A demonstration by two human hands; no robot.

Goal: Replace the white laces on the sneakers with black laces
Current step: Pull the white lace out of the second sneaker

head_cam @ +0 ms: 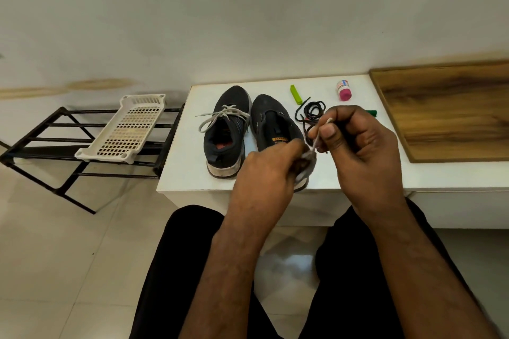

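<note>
Two sneakers (249, 129) being shown in black, soles off-white, scuffed. Left sneaker (225, 129) being laced in white lace (220, 117); reddish insole being glimpsed inside. Orange label being seen in right sneaker (275, 124). Coiled laces (311, 111) being shown black. Clip (296, 94) lime green. Bottle (344, 90) white, cap pink. Board (446, 110) brown wood-grain. Basket (129, 129) cream, grid-perforated. Rack (41, 143) black. Bunched lace (307, 158) in hands possibly greyish-white, blurred.

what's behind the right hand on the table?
Black laces lie coiled behind the right hand, partly hidden by its fingers. A green object pokes out past the knuckles; the rest of it is covered.
</note>
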